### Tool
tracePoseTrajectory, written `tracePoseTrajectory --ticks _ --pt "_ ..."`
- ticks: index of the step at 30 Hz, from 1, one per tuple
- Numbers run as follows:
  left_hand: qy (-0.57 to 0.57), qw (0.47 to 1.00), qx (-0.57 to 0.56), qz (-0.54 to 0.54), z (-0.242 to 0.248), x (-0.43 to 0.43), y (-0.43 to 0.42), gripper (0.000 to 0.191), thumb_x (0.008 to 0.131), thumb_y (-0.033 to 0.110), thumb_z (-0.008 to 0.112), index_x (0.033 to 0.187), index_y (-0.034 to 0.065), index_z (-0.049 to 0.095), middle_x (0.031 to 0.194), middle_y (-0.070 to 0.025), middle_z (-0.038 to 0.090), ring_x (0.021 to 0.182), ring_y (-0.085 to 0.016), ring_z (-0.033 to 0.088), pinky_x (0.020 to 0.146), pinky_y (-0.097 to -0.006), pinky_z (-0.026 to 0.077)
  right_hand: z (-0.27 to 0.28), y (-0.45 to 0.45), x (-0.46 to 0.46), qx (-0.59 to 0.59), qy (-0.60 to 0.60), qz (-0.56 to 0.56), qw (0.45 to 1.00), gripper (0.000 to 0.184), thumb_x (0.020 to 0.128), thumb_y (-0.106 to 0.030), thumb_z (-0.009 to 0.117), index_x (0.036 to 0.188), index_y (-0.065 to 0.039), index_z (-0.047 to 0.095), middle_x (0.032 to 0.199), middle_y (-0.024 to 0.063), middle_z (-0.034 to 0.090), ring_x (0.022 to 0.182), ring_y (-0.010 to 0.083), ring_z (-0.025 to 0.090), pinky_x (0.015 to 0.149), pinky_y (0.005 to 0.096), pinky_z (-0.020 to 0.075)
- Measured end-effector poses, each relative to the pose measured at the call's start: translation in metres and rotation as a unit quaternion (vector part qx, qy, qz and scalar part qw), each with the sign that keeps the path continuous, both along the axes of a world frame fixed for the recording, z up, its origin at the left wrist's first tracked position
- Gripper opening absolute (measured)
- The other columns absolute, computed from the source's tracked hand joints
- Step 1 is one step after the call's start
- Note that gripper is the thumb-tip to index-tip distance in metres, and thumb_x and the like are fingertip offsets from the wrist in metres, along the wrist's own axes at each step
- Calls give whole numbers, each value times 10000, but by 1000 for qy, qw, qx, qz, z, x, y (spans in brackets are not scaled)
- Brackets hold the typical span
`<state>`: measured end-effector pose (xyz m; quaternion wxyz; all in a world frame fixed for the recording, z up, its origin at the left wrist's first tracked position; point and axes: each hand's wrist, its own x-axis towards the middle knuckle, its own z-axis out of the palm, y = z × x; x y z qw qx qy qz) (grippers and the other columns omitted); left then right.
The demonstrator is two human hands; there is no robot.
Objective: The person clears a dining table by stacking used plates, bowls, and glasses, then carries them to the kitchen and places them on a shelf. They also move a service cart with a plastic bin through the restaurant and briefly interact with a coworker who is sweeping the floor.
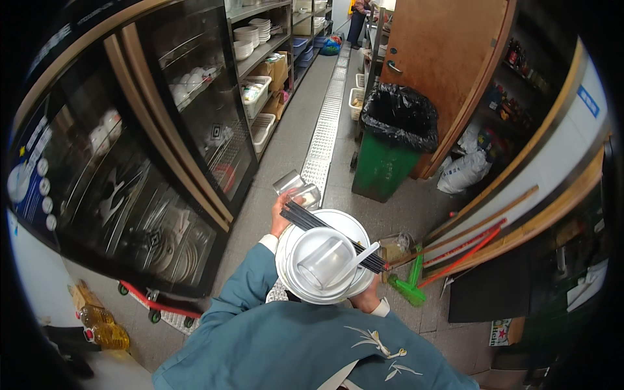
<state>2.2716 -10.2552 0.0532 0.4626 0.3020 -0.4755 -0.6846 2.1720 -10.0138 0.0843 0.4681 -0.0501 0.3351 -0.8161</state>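
A stack of white plates (343, 219) and bowls is held before my chest. My left hand (280, 217) is at its far left side, with two clear cups (306, 196) in its fingers. My right hand (368, 297) grips the near right rim, its fingers partly hidden under the stack. Across the top lies a bundle of black chopsticks (317, 222), slanting down to the right. In the top bowl (304, 243) a clear cup (319, 263) rests on its side, beside a white spoon (363, 256).
A green bin (385, 168) with a black liner stands ahead right by a wooden door (443, 63). Glass-doored cabinets (195, 97) line the left. A metal drain grate (324, 131) runs down the aisle towards a person (358, 22). A green broom (409, 287) is at right.
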Motion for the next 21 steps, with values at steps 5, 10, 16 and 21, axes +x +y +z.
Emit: tracePoseTrajectory --ticks 5,10,16,21 --pt "7 1000 -3 -6 -10 -57 -133 433 858 130 670 1248 55 497 854 -33 608 709 -108 615 600 -254 536 -17 -132 -67 -15 -72 29 997 435 948 -300 366 1207 15 518 1161 148 591 1039 269 588 919 369 484" --pt "12 1000 -17 -9 -12 -125 -270 419 862 135 665 1237 49 500 833 -25 615 658 -102 600 582 -253 519 -28 -267 -135 1 -70 26 997 431 942 -310 377 1197 4 525 1154 147 593 1048 279 585 933 385 475" --pt "-32 999 -6 -8 -14 -201 -430 437 856 160 680 1235 37 500 929 -46 620 759 -99 596 613 -253 514 -15 -427 -209 35 -60 9 998 445 915 -346 432 1187 -8 530 1130 147 601 1013 268 601 892 389 499" --pt "-36 997 -64 -18 -17 -275 -559 423 862 182 679 1223 38 511 844 -16 621 662 -67 581 582 -218 488 -23 -553 -281 11 -92 -4 996 428 919 -333 437 1178 -6 530 1130 141 603 1013 273 598 896 382 496"
